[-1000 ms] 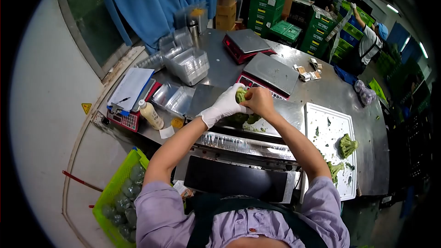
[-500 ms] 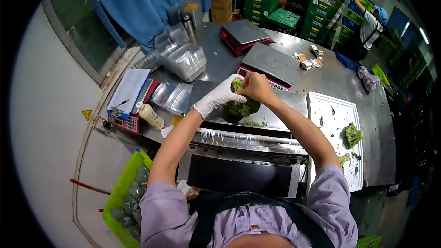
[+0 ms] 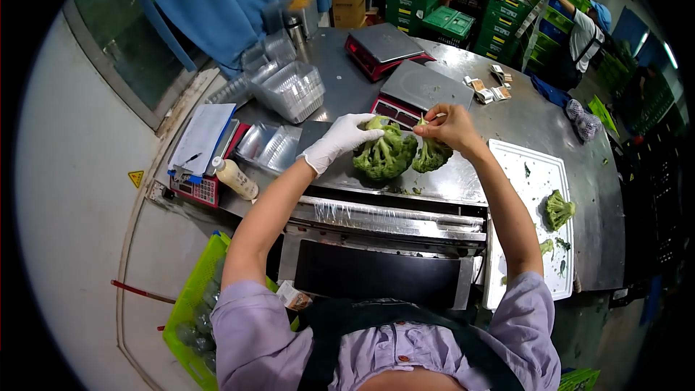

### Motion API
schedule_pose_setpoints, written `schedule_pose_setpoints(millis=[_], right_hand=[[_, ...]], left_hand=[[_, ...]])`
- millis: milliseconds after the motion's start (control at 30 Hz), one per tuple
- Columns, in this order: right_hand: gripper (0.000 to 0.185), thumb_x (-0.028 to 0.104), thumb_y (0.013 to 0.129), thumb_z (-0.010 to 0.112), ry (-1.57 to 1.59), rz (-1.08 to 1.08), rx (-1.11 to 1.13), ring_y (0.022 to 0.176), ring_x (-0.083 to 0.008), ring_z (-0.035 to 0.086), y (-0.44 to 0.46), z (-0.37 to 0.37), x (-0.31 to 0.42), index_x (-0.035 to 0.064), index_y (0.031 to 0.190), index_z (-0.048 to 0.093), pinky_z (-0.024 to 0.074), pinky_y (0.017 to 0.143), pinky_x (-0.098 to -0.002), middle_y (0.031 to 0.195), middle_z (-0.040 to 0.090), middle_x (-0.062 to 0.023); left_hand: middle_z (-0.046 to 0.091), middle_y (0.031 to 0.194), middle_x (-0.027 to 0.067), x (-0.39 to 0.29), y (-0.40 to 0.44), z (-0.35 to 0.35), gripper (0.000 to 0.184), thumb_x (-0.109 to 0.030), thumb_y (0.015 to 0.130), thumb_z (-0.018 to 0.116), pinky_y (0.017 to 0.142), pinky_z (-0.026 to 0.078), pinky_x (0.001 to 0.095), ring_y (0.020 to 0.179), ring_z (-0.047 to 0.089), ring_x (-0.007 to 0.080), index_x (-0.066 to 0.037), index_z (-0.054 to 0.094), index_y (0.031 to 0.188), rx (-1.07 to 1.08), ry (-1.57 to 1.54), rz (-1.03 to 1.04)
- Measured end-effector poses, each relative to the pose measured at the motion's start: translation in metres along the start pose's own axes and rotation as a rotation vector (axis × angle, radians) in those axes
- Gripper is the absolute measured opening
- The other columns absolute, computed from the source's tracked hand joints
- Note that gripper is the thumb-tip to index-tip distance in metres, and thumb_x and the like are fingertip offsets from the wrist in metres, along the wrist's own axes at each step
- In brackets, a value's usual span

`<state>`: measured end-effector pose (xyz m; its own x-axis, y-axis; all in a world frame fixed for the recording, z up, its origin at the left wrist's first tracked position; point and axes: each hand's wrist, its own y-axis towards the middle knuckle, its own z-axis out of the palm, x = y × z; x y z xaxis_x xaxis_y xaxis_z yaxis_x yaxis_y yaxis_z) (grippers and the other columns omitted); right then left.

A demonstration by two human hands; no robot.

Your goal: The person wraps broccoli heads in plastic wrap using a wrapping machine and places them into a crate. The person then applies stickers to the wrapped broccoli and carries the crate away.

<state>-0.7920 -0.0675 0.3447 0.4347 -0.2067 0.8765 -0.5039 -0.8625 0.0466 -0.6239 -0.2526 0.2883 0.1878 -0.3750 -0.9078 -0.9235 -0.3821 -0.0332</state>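
My left hand (image 3: 347, 140), in a white glove, is closed on a large head of broccoli (image 3: 386, 157) over the steel work surface. Bare and pinched, my right hand (image 3: 450, 129) holds a smaller broccoli floret (image 3: 432, 155) by its stem, just right of the head. A narrow gap separates the two pieces at the top. Green crumbs lie on the steel beneath them. Farther right, another broccoli piece (image 3: 558, 210) rests on a white cutting board (image 3: 528, 166) among leafy scraps.
Two scales, a near one (image 3: 427, 90) and a far one (image 3: 380, 47), stand beyond my hands. Clear plastic trays (image 3: 289, 94), a bottle (image 3: 235, 179) and a clipboard (image 3: 205, 137) are at left. A film wrapper (image 3: 391, 219) lies in front. A co-worker (image 3: 585, 40) stands by crates at the back right.
The floret has come away from the broccoli head. My right hand has moved right with it, while my left hand keeps the head in nearly the same place.
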Motion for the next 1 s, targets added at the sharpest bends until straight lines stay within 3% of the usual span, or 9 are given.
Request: schedule_pose_setpoints(millis=[100, 167, 200, 300, 333, 433, 567, 767, 1000], right_hand=[[0.035, 0.019, 0.066, 0.083, -0.013, -0.024, -0.024, 0.050, -0.0085, 0.055, -0.008, 0.004, 0.015, -0.0020, 0.081, 0.059, 0.0398, 0.043, -0.0209, 0.062, 0.062, -0.0063], [0.038, 0.025, 0.064, 0.084, -0.121, -0.015, -0.040, 0.050, -0.0090, 0.056, -0.012, 0.016, 0.023, -0.0013, 0.077, 0.060, 0.0407, 0.043, -0.0222, 0.062, 0.063, -0.0074], [0.047, 0.037, 0.057, 0.085, -0.209, -0.029, -0.083, 0.051, -0.0149, 0.060, -0.014, 0.022, 0.029, -0.0011, 0.072, 0.063, 0.0467, 0.050, -0.0281, 0.059, 0.062, -0.0085], [0.046, 0.037, 0.051, 0.086, -0.425, -0.221, -0.179, 0.054, -0.0261, 0.061, -0.002, 0.044, 0.005, 0.0003, 0.067, 0.062, 0.0479, 0.054, -0.0346, 0.059, 0.061, -0.0140], [0.047, 0.037, 0.050, 0.086, -0.395, -0.242, -0.229, 0.056, -0.0282, 0.061, -0.001, 0.052, -0.001, 0.0010, 0.065, 0.061, 0.0472, 0.055, -0.0357, 0.059, 0.060, -0.0147], [0.045, 0.036, 0.053, 0.086, -0.468, -0.227, -0.231, 0.059, -0.0244, 0.063, -0.010, 0.058, 0.005, 0.0000, 0.067, 0.063, 0.0486, 0.056, -0.0331, 0.065, 0.064, -0.0129], [0.042, 0.036, 0.051, 0.085, -0.395, -0.142, -0.143, 0.062, -0.0293, 0.062, -0.009, 0.055, 0.000, 0.0044, 0.065, 0.061, 0.0468, 0.060, -0.0375, 0.063, 0.062, -0.0128], [0.030, 0.022, 0.054, 0.081, -0.350, -0.136, -0.087, 0.063, -0.0248, 0.063, -0.017, 0.038, -0.006, 0.0044, 0.066, 0.061, 0.0485, 0.061, -0.0344, 0.066, 0.064, -0.0101], [0.031, 0.021, 0.060, 0.082, -0.263, -0.023, -0.196, 0.052, -0.0115, 0.059, -0.030, 0.022, -0.014, 0.0021, 0.067, 0.058, 0.0457, 0.049, -0.0256, 0.059, 0.062, -0.0068]], left_hand=[[0.065, 0.087, 0.0006, -0.017, -0.001, 0.013, 0.040, -0.031, 0.081, 0.069, 0.067, 0.046, 0.0229, 0.074, 0.057, 0.0075, -0.005, 0.062, 0.111, -0.121, 0.112, -0.033], [0.067, 0.094, 0.0089, -0.026, 0.001, 0.021, 0.050, -0.047, 0.073, 0.070, 0.077, 0.047, 0.0303, 0.086, 0.063, 0.0202, -0.013, 0.065, 0.108, -0.157, 0.194, -0.036], [0.066, 0.095, 0.0112, -0.024, 0.006, 0.026, 0.044, -0.044, 0.076, 0.066, 0.076, 0.048, 0.0333, 0.086, 0.064, 0.0252, -0.016, 0.063, 0.109, -0.158, 0.225, -0.024], [0.065, 0.092, 0.0124, -0.011, 0.022, 0.033, 0.037, -0.036, 0.080, 0.062, 0.074, 0.048, 0.0366, 0.084, 0.063, 0.0293, -0.015, 0.061, 0.111, -0.169, 0.346, 0.134], [0.059, 0.085, 0.0038, -0.012, 0.022, 0.032, 0.038, -0.018, 0.083, 0.056, 0.068, 0.044, 0.0230, 0.076, 0.054, 0.0081, -0.011, 0.056, 0.119, -0.133, 0.448, 0.231], [0.056, 0.086, 0.0026, -0.018, 0.015, 0.019, 0.042, -0.011, 0.077, 0.053, 0.066, 0.043, 0.0216, 0.076, 0.052, 0.0084, -0.006, 0.055, 0.119, 0.221, -0.181, -0.034], [0.054, 0.089, 0.0013, -0.025, 0.005, 0.021, 0.052, -0.010, 0.073, 0.052, 0.065, 0.041, 0.0197, 0.074, 0.050, 0.0073, -0.006, 0.051, 0.124, 0.204, -0.192, -0.018], [0.053, 0.097, 0.0026, -0.032, -0.006, 0.023, 0.062, -0.014, 0.070, 0.075, 0.069, 0.044, 0.0214, 0.075, 0.051, 0.0073, 0.001, 0.049, 0.124, 0.271, -0.262, 0.069], [0.049, 0.102, 0.0081, -0.030, 0.005, 0.038, 0.058, -0.020, 0.063, 0.081, 0.075, 0.045, 0.0264, 0.080, 0.053, 0.0140, 0.002, 0.059, 0.111, 0.027, 0.180, 0.130]])
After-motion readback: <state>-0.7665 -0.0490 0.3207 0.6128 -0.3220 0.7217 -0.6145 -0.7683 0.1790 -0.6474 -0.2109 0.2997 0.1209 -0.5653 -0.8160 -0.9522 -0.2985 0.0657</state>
